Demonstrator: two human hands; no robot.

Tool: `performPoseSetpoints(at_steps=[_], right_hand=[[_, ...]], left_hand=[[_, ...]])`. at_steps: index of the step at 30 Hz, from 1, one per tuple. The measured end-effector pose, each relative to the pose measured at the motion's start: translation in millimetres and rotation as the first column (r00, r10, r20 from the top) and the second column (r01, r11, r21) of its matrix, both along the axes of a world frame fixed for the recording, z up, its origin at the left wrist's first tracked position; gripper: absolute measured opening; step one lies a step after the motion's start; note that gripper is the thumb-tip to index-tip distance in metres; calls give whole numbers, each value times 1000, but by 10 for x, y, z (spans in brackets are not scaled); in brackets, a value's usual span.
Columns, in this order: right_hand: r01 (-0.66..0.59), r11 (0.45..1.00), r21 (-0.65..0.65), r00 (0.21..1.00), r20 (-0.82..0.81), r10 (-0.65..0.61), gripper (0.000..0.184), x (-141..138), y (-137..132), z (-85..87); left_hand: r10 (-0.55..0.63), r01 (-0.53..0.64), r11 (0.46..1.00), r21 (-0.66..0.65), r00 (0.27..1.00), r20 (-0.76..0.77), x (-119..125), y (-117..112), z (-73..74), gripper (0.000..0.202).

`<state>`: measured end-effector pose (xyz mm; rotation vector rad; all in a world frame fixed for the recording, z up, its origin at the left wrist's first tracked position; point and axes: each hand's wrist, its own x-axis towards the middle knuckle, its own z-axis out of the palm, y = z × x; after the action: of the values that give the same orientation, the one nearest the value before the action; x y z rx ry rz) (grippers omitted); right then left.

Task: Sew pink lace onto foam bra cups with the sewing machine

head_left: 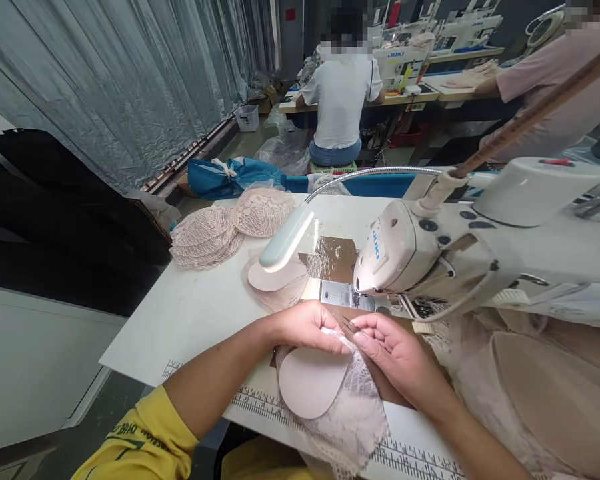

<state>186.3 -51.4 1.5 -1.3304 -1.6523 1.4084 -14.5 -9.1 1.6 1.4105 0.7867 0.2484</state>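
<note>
My left hand [313, 328] is closed, pinching the upper edge of a pale pink lace piece [360, 393] between thumb and fingers. A smooth beige foam bra cup [313, 383] lies on that lace, which drapes over the table's front edge. Close beside it, my right hand [393, 350] is closed around small metal thread snips [349, 325], their two thin points directed at the pinched edge. Most of the snips is hidden by the fingers. Behind my left hand, another foam cup with lace [275, 275] rests near the needle plate [337, 293].
A JUKI sewing machine [395, 247] stands at right, with a lamp [286, 240] on a bent neck. Stacked lace cups [205, 237] sit at the table's far left. More sheer fabric [545, 393] lies at right. Two people work beyond the table.
</note>
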Motion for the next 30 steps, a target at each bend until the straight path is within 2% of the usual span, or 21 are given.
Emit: performPoseSetpoints(at_steps=[3, 5, 7, 10, 14, 16, 20, 22, 24, 27, 30], right_hand=[[-46, 998, -44, 999, -17, 45, 40, -14, 1, -38], [-110, 992, -58, 994, 21, 112, 31, -2, 7, -39], [-124, 991, -58, 989, 68, 128, 27, 24, 17, -33], [-83, 996, -30, 989, 122, 86, 29, 41, 32, -20], [-98, 994, 52, 983, 158, 89, 26, -15, 31, 2], [-83, 989, 124, 974, 222, 54, 32, -22, 27, -10], [93, 977, 192, 950, 276, -145, 36, 71, 35, -93], [149, 966, 213, 941, 270, -204, 38, 119, 46, -123], [112, 974, 195, 962, 225, -155, 35, 118, 53, -110], [-27, 993, 116, 989, 146, 10, 27, 27, 46, -16], [-147, 987, 59, 977, 165, 135, 20, -62, 23, 85]], left_hand=[[-38, 38, 999, 10, 998, 42, -35, 31, -2, 32], [-102, 103, 994, -25, 993, 53, -92, 67, 7, 34], [-131, 132, 990, -44, 991, 36, -151, 98, 28, 38], [-95, 95, 996, 3, 995, 11, -183, 108, 54, 36], [-69, 69, 996, 56, 998, -11, -118, 64, 37, 32], [-60, 62, 995, 78, 998, -22, -87, 44, 22, 32], [-86, 90, 993, 81, 995, -47, -83, 35, 8, 31], [-94, 96, 993, 72, 995, -36, -89, 38, -7, 30], [-90, 91, 993, 71, 996, -19, -85, 43, -33, 30], [-85, 82, 992, 91, 996, 29, -74, 55, -48, 29], [-150, 150, 982, 113, 989, -11, -110, 56, 48, 31]])
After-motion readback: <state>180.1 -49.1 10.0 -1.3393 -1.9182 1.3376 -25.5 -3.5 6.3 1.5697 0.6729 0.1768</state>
